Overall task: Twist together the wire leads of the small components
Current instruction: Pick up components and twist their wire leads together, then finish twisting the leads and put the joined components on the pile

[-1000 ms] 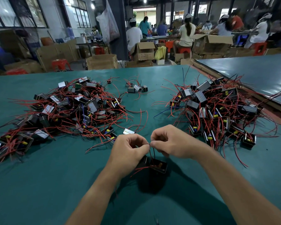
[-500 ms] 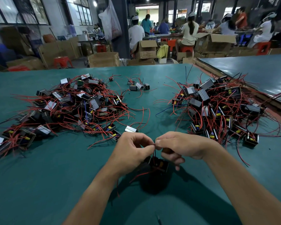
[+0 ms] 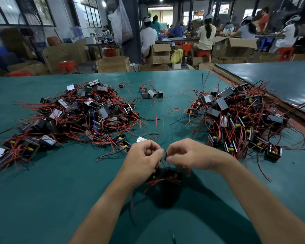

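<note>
1. My left hand [image 3: 142, 158] is curled, thumb and fingertips pinched on the thin wire leads [image 3: 165, 160] that rise between my hands.
2. My right hand [image 3: 188, 156] mirrors it, fingers pinched on the same leads just beside my left fingertips; the two hands nearly touch.
3. The small black component [image 3: 173, 176] those leads come from hangs just below my hands, over the green table [image 3: 42, 191]; its red wires trail down towards me. Whether it touches the table I cannot tell.
4. To my left lies a broad heap of components [image 3: 74, 117], black blocks tangled in red wire, loose on the table.
5. To my right lies a second heap [image 3: 239, 118] of the same parts, also loose and not in any container.
6. A few stray components [image 3: 151, 93] sit apart at the far middle of the table, between the heaps.
7. Beyond the far edge stand cardboard boxes: a closed one [image 3: 113, 64] just past the table, and an open box [image 3: 158, 53] with its flaps up; I cannot see what it holds.
8. A larger open box [image 3: 232, 47] stands further right, beside seated workers [image 3: 204, 36]; its contents are hidden too.
</note>
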`<state>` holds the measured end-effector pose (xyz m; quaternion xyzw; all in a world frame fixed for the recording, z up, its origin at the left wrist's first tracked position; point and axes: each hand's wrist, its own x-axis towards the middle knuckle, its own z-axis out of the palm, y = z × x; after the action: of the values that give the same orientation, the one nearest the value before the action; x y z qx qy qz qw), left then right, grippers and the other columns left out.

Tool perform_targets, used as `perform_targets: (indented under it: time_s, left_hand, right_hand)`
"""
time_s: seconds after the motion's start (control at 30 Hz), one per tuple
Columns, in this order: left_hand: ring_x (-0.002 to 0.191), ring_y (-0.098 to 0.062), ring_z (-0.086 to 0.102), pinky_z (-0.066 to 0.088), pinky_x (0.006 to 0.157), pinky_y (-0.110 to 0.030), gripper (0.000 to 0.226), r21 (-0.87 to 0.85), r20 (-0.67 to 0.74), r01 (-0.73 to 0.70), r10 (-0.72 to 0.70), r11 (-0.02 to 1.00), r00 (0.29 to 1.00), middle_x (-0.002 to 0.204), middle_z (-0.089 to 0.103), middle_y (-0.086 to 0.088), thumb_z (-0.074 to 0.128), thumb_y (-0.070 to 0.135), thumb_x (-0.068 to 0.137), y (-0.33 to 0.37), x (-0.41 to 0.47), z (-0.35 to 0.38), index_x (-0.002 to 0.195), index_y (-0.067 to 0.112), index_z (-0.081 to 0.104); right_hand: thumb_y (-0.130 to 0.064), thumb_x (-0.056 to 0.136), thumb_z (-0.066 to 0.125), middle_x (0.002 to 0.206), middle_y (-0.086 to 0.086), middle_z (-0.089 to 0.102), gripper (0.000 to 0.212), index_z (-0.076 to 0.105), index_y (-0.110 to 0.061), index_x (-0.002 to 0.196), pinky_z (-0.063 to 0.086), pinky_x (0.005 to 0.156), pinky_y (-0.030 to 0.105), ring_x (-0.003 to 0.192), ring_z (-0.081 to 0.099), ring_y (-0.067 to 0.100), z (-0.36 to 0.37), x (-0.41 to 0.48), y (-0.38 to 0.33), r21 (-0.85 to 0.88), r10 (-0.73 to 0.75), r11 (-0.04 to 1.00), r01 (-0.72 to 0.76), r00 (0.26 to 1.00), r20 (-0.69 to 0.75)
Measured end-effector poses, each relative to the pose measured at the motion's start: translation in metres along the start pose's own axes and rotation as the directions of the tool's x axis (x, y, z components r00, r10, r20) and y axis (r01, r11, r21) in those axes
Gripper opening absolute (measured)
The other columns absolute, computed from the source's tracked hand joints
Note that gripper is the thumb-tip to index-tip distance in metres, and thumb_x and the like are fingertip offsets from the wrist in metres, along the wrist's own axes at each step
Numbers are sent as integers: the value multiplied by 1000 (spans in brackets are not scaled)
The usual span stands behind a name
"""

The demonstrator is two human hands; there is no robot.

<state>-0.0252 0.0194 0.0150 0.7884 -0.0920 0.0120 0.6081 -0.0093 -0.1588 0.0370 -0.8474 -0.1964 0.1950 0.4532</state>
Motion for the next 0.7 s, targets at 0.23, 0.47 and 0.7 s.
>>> perform_targets:
  time_s: [0.23, 0.47, 0.7]
  left_hand:
    - [42, -8, 50, 41, 42, -18, 20, -105, -77, -51, 44, 993, 996, 51, 60, 0, 64, 0, 88, 3, -1, -2, 69, 7, 62]
    - [41, -10, 51, 40, 39, -19, 11, -209, -427, -15, -78, 978, 901, 60, 70, 1, 67, 10, 87, 1, 5, -21, 81, 10, 57]
    - [50, -15, 62, 45, 52, -26, 13, -157, -402, 69, -127, 985, 907, 76, 75, 8, 64, 19, 87, -1, 2, -24, 79, 9, 64]
  right_hand:
    - [-33, 88, 72, 56, 3, 38, 42, 57, -2, 63, 23, 47, 28, 52, 28, 13, 24, 9, 6, -95, -153, 985, 146, 986, -64]
    - [-11, 90, 67, 57, 2, 60, 28, 68, -5, 63, 46, 48, 32, 48, 50, 11, 2, 10, -4, 41, -115, 986, 163, 832, -543]
    - [-16, 95, 58, 97, 10, 65, 39, 49, -3, 131, 53, 48, 22, 58, 61, 10, -82, -18, -15, 409, 244, 791, 455, 379, -893]
